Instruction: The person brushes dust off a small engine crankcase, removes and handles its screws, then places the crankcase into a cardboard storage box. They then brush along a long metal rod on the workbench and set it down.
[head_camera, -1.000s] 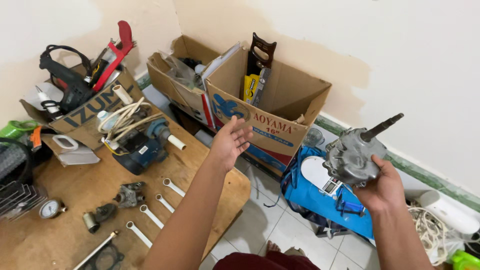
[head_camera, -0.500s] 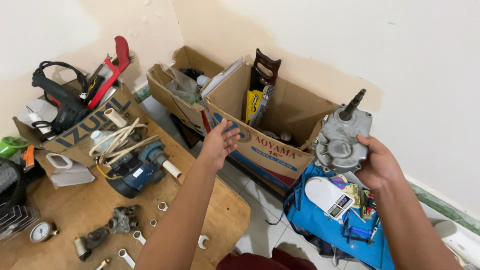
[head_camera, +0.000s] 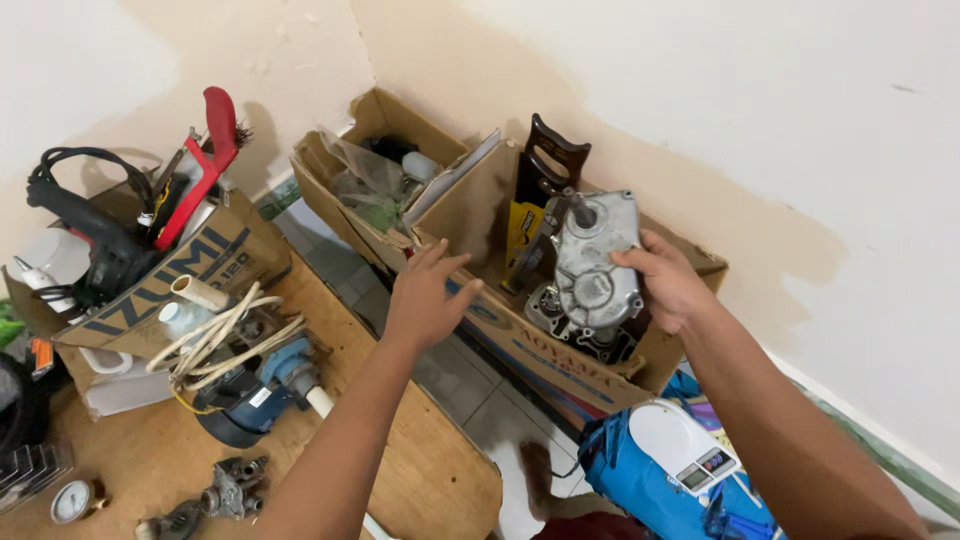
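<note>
home workshop: tool-filled cardboard boxes (head_camera: 590, 370), water pump (head_camera: 250, 395).

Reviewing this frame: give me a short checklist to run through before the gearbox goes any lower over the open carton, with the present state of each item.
1. Grip: right hand is wrapped round the side of the grey metal gearbox, fingers on its housing. Ok.
2. Position: gearbox hangs above the open cardboard carton, shaft end pointing up and back. Ok.
3. Room inside: dark metal parts already lie directly under it. Not ok.
4. Saw: a handsaw stands in the carton just left of the gearbox, close beside it; whether they touch, cannot tell.
5. Left hand: open, empty, near the carton's front edge, not under the load. Ok.
</note>
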